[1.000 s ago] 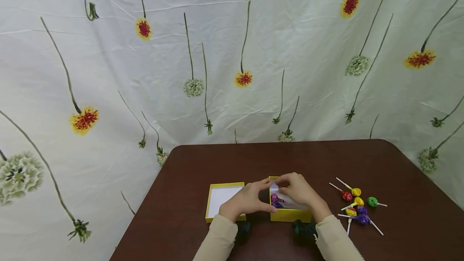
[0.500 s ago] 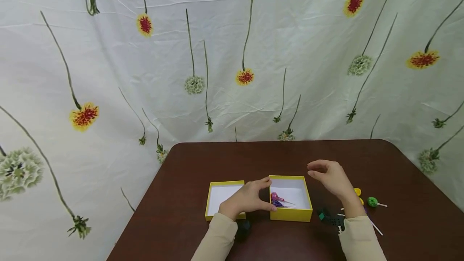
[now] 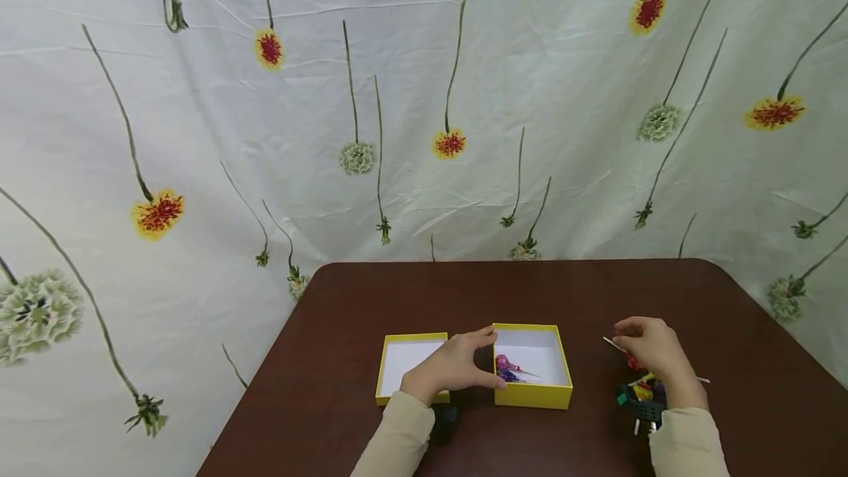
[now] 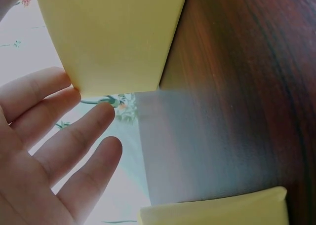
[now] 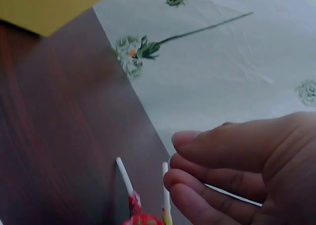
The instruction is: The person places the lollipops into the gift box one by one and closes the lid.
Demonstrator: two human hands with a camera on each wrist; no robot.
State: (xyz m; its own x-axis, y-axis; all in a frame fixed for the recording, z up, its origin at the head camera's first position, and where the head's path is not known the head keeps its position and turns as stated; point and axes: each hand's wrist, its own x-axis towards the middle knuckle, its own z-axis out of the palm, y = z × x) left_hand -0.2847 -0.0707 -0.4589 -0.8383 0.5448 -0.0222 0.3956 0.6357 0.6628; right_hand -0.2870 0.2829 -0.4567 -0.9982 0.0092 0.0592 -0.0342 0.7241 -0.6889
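Observation:
In the head view my left hand [image 3: 453, 366] holds the left end of an open yellow box [image 3: 530, 396], thumb at the front corner and fingers at the back corner. The left wrist view has fingertips against the box's yellow wall [image 4: 113, 42]. Inside lie pink [image 3: 502, 361] and purple [image 3: 506, 375] lollipops. Over a pile of lollipops at the right hovers my right hand [image 3: 656, 352], its thumb and fingers bent near each other. A red lollipop [image 5: 143, 219] and a white stick [image 5: 165, 185] are beside its fingertips, with no visible grip on either. The hand partly covers the pile.
A shallow yellow lid [image 3: 407, 359] with a white inside lies left of the box, partly behind my left hand. Dark wrist devices show at my left wrist [image 3: 444, 418] and right wrist [image 3: 642, 407]. A flower-print cloth [image 3: 397, 190] hangs behind the brown table [image 3: 318, 403].
My right hand has left the inside of the box, moved right and come down over the lollipop pile. The left hand stays at the box.

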